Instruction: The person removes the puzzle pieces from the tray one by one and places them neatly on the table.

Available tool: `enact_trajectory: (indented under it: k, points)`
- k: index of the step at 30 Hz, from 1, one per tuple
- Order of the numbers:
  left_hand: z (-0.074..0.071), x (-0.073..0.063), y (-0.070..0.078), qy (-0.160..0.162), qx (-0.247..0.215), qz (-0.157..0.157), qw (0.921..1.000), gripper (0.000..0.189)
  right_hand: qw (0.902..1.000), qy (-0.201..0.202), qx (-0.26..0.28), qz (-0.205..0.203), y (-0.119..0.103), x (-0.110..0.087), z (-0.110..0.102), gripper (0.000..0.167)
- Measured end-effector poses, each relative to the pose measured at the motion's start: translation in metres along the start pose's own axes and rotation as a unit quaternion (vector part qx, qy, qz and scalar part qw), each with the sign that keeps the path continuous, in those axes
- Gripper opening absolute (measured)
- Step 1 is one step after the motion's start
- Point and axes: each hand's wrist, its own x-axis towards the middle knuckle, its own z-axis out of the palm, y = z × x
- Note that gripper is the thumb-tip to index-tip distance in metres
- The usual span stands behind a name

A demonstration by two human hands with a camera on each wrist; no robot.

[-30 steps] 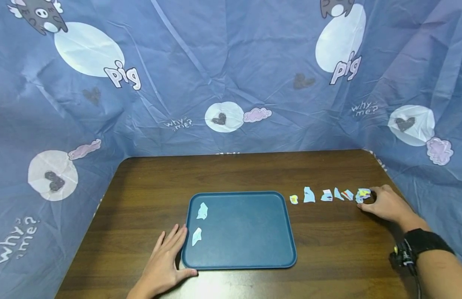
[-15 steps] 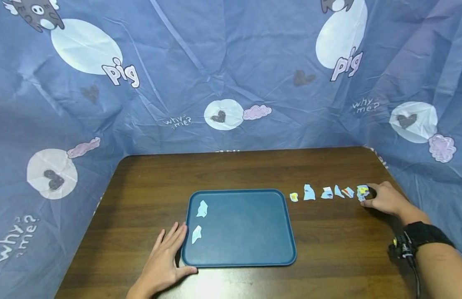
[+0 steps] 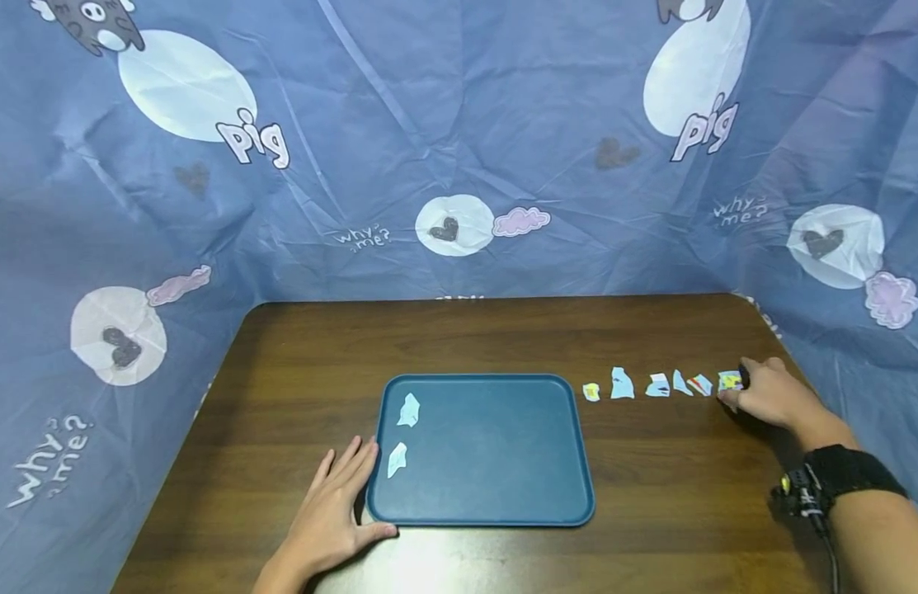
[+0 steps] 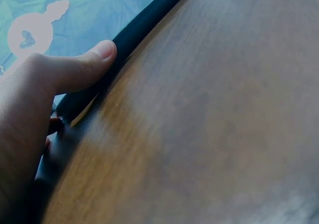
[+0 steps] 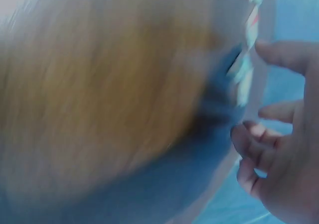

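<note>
In the head view my left hand (image 3: 328,516) lies along the left side of a dark blue tray (image 3: 496,524). Its fingers are straight; the left wrist view shows the thumb (image 4: 102,52) on the tray's rim. Two torn pale blue paper scraps, one upper (image 3: 409,410) and one lower (image 3: 397,459), lie at the left inside the tray. Far right, my right hand (image 3: 778,396) is at a yellow-marked paper scrap (image 3: 729,380), covering part of it. The blurred right wrist view shows thumb and fingers spread apart around scraps (image 5: 242,77), with no scrap between touching fingertips.
Right of the tray, several scraps lie in a row on the wooden table (image 3: 496,330): a small yellow one (image 3: 591,392), a plain blue one (image 3: 623,384) and a red-striped one (image 3: 699,384) among them. A blue printed cloth (image 3: 340,165) hangs behind and beside the table.
My right hand has shifted slightly at the rightmost scraps; the pale lower scrap there no longer shows in the head view. The left hand stays at the tray. The head view has shifted slightly.
</note>
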Motion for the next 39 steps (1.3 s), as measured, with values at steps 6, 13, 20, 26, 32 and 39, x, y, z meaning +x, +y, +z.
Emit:
enact_trajectory:
  k: [6,13,20,26,32,39]
  points:
    - [-0.001,0.000,0.000,0.000,-0.004,0.006,1.0000,0.115,0.9994,0.010,-0.031,-0.009,-0.078,0.003,-0.007,0.082]
    - [-0.002,0.000,0.002,-0.008,-0.010,0.001,0.9999,0.115,0.9883,0.024,-0.065,-0.136,-0.196,0.011,0.000,0.066]
    - [-0.003,0.000,0.003,-0.012,-0.017,-0.008,0.9998,0.117,0.9689,-0.030,-0.059,-0.238,-0.297,0.016,0.018,0.059]
    - [-0.002,-0.001,0.002,-0.009,-0.014,-0.004,0.9998,0.116,0.9438,-0.056,-0.061,-0.320,-0.357,0.027,0.038,0.051]
    - [-0.003,-0.001,0.001,-0.013,-0.007,-0.001,0.9999,0.114,0.9296,-0.070,-0.058,-0.357,-0.399,0.040,0.054,0.048]
    - [-0.005,-0.001,0.001,-0.011,-0.002,0.003,0.9999,0.114,0.9259,-0.084,-0.066,-0.362,-0.425,0.054,0.070,0.048]
